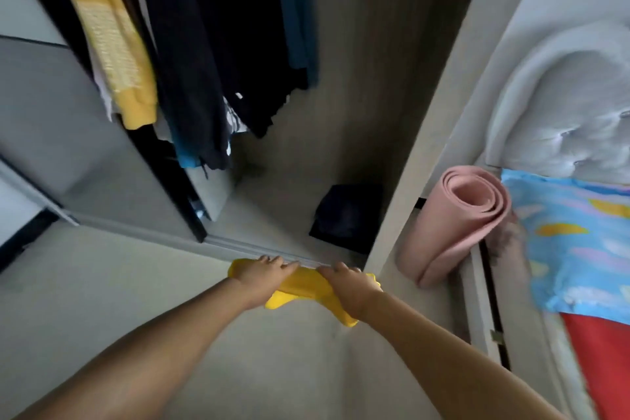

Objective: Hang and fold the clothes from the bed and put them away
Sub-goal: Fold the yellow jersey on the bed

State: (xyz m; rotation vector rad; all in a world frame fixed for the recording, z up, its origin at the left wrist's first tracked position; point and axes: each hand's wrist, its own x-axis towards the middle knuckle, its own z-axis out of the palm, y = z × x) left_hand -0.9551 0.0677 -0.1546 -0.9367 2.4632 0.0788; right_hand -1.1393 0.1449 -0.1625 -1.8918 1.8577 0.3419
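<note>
A folded yellow garment [301, 286] is held out in front of me, low over the floor, just before the wardrobe's bottom track [238, 245]. My left hand [262, 271] grips its left end and my right hand [347, 283] grips its right end, fingers curled over the top. The open wardrobe holds hanging clothes: a yellow top [112, 41], dark navy garments [211, 54] and a teal one [296, 17]. A dark folded pile [347, 215] lies on the wardrobe floor at the right.
A grey sliding door [68, 133] stands at the left. The wardrobe's side panel [426, 112] rises to the right. Beyond it a rolled pink mat [456, 222] leans by the bed, with a blue patterned sheet [572, 235], red cloth [600, 368] and a grey tufted headboard [572, 106].
</note>
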